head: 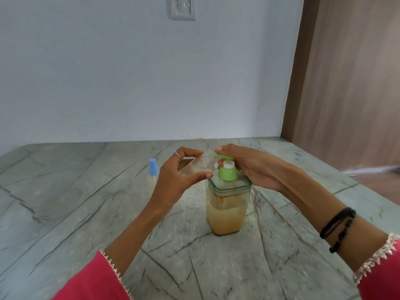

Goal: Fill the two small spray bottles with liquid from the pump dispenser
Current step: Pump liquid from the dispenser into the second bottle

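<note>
A square clear pump dispenser (227,211) with a green pump head (226,172) stands mid-counter, over half full of yellowish liquid. My left hand (176,180) grips a small clear uncapped spray bottle (195,167), tilted, with its threaded neck right at the green nozzle tip. My right hand (249,167) curls around the pump head, fingers on top of the nozzle and thumb under it. A second small spray bottle (152,173) with a blue cap stands upright on the counter, just left of my left hand and partly hidden by it.
The grey-green veined stone counter (86,202) runs back to a pale wall (140,83) with a switch plate (183,7). A wooden panel (346,83) closes the right side, where the counter edge drops off.
</note>
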Demonstrator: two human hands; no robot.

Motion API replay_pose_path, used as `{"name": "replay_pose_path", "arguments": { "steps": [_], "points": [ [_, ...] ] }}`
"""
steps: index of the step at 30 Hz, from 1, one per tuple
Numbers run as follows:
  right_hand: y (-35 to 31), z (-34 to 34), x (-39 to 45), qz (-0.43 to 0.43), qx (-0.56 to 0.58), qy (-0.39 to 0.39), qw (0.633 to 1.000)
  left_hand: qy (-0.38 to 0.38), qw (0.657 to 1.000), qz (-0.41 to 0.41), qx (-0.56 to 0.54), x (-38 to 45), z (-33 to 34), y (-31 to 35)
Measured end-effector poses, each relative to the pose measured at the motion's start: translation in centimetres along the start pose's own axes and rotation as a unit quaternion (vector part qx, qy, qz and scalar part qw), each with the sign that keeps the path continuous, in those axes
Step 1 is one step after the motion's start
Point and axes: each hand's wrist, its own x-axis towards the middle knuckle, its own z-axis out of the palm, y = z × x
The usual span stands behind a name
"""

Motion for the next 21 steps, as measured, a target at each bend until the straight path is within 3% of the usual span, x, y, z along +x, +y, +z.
{"name": "replay_pose_path", "arguments": {
  "steps": [21],
  "points": [
    [-0.4,1.2,-0.4,-0.021,-0.053,0.029,0.998,0.005,1.0,-0.005,-0.007,0.0,0.1,0.0]
  ]
}}
